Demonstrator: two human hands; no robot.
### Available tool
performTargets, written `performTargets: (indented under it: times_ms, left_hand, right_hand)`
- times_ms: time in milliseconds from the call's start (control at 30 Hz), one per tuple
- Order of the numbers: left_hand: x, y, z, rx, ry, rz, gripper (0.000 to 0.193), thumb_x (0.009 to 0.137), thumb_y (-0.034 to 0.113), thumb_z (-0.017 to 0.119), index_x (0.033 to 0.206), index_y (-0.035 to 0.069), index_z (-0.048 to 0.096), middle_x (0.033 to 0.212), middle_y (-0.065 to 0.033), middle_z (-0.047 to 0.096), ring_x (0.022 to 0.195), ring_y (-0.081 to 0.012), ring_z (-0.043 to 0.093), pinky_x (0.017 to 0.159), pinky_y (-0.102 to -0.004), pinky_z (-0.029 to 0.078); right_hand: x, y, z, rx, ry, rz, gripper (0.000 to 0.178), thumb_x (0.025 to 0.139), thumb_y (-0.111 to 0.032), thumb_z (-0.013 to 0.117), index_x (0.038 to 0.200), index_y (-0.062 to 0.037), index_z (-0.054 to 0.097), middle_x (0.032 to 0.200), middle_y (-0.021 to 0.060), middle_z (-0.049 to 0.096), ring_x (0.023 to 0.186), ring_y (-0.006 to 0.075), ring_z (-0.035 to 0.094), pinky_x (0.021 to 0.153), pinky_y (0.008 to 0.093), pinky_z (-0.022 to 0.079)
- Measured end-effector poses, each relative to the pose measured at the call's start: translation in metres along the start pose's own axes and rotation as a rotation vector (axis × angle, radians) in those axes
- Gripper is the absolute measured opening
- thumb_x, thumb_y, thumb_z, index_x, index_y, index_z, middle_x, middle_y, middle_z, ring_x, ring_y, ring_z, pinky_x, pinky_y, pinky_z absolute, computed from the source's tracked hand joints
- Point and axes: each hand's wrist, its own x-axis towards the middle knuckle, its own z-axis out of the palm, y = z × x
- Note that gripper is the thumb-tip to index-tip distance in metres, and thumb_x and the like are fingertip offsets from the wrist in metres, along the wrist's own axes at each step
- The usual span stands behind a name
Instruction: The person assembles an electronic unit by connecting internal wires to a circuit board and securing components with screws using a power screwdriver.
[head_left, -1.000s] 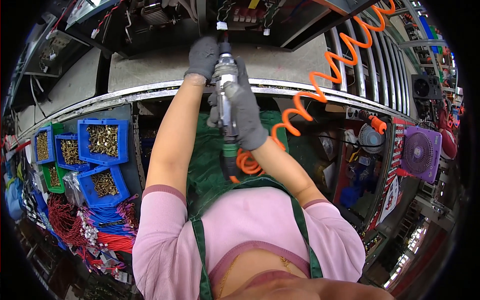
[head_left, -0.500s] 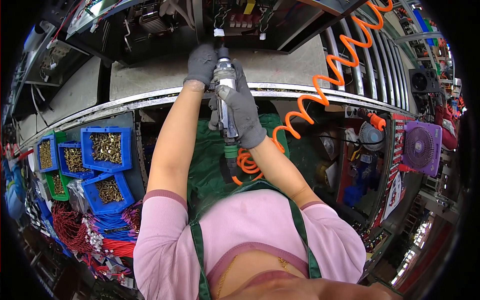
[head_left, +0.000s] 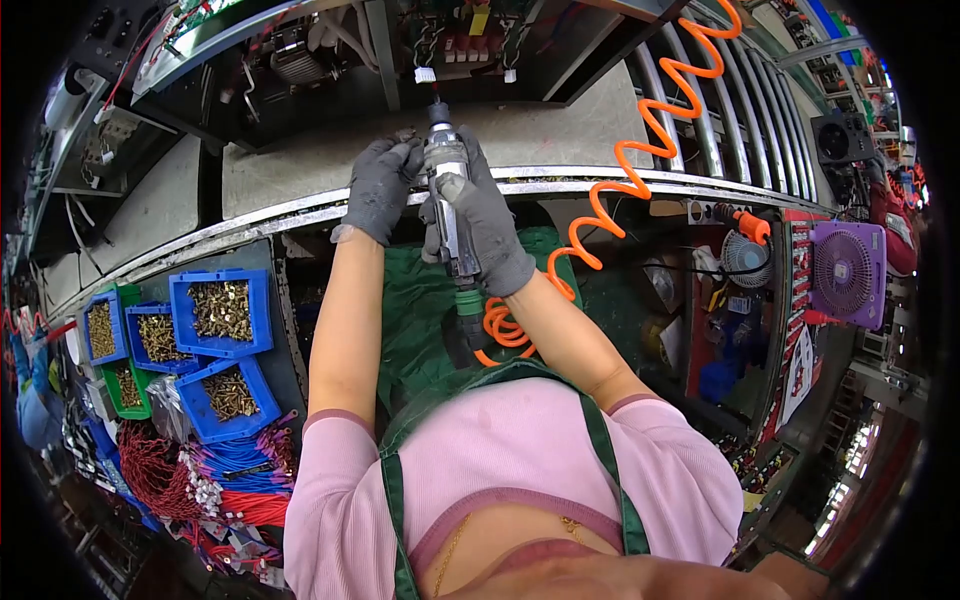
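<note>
Grip of right hand [head_left: 485, 225], wrapped around power driver [head_left: 457, 240]

The gloved right hand [head_left: 488, 238] gripped a silver power tool [head_left: 457, 240], its tip toward an open metal cabinet [head_left: 381, 55]. The gloved left hand [head_left: 378, 190] was just beside the tool's front. Farther left, blue bins [head_left: 222, 348] held brass-coloured screws [head_left: 222, 310].

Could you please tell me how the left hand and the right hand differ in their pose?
The right hand wraps around the power tool, while the left hand is beside its front part, not wrapped around it. One finger of the right hand stretches forward along the tool; the left hand's fingers are bent. Both wear grey gloves.
</note>
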Motion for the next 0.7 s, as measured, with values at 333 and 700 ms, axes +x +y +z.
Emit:
performTargets:
  times_ms: [333, 700]
  left_hand:
    - [0.001, 0.02, 0.017, 1.081, -0.117, 0.449, 0.02, 0.086, 0.003, 0.059, 0.105, -0.002, 0.058, 0.092, -0.015, 0.066, 0.078, -0.0201, 0.064, 0.068, -0.0298, 0.052]
    - [0.023, 0.01, 0.059, -0.257, -0.028, -0.362, 0.016, 0.09, 0.014, 0.06, 0.098, 0.001, 0.062, 0.08, -0.0047, 0.063, 0.061, -0.0078, 0.054, 0.05, -0.0165, 0.043]
  right_hand:
    - [-0.001, -0.006, -0.01, -0.024, 0.068, -0.006, 0.081, 0.086, -0.009, 0.058, 0.148, -0.0292, 0.01, 0.092, 0.0124, 0.055, 0.059, 0.0204, 0.06, 0.042, 0.0366, 0.055]
    - [-0.095, -0.058, -0.054, -0.116, -0.049, 0.21, 0.099, 0.073, -0.019, 0.065, 0.15, -0.0247, 0.004, 0.097, 0.0152, 0.055, 0.058, 0.023, 0.06, 0.048, 0.0386, 0.055]
